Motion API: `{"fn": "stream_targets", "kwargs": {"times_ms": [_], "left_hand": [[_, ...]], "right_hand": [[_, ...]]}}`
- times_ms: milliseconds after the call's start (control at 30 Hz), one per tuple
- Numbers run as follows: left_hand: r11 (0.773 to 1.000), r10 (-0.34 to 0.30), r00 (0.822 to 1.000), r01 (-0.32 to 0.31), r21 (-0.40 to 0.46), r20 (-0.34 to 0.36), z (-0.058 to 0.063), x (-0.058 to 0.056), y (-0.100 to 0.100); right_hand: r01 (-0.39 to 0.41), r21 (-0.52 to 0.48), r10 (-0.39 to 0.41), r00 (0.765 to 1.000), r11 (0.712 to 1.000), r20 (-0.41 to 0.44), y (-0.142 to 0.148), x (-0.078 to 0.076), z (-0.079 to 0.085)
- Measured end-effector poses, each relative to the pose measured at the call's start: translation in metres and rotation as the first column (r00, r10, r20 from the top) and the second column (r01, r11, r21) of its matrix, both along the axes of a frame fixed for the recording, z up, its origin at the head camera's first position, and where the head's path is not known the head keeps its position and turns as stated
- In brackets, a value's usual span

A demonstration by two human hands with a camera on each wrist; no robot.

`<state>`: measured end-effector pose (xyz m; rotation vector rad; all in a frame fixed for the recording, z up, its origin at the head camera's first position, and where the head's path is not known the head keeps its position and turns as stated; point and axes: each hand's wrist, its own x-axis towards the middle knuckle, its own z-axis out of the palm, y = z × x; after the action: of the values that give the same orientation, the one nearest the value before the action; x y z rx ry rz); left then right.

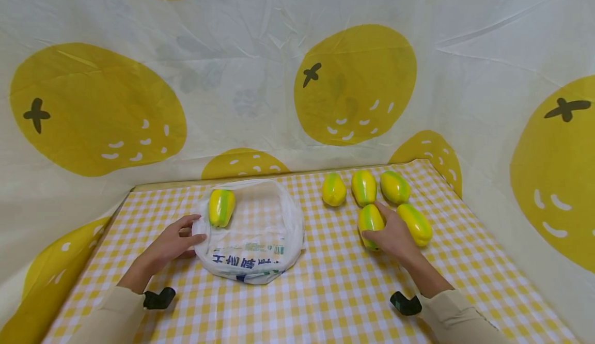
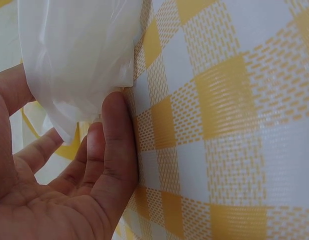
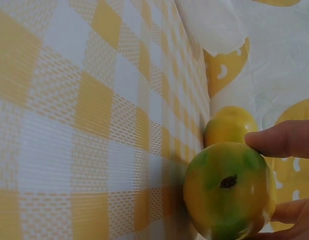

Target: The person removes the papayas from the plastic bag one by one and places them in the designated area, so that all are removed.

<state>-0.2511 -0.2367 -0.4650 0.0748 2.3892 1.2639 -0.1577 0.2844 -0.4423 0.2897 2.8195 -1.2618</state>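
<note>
An open white plastic bag with printed lettering stands on the table, one yellow-green papaya inside it on the left. At the bag's left rim is my left hand; in the left wrist view the thin white plastic passes between its thumb and fingers. My right hand holds another papaya from its right side, thumb near and fingers far. The right wrist view has this papaya's dark-spotted end facing the camera, with a second papaya behind it.
Around my right hand lie several more papayas: one on the left, one at the back, one at back right and one at the right. A checked cloth covers the table. Behind hangs a fruit-print curtain.
</note>
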Motion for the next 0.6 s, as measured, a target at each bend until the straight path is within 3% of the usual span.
{"fn": "stream_targets", "kwargs": {"times_ms": [300, 600], "left_hand": [[1.000, 0.006, 1.000, -0.006, 0.015, 0.007, 0.002, 0.003, 0.000], [1.000, -0.002, 1.000, 0.002, 0.026, -0.009, 0.003, 0.003, 0.001]], "right_hand": [[0.003, 0.009, -0.003, 1.000, 1.000, -0.028, -0.002, -0.003, 0.006], [0.028, 0.106, -0.013, 0.989, 0.994, -0.148, -0.012, -0.006, 0.022]]}}
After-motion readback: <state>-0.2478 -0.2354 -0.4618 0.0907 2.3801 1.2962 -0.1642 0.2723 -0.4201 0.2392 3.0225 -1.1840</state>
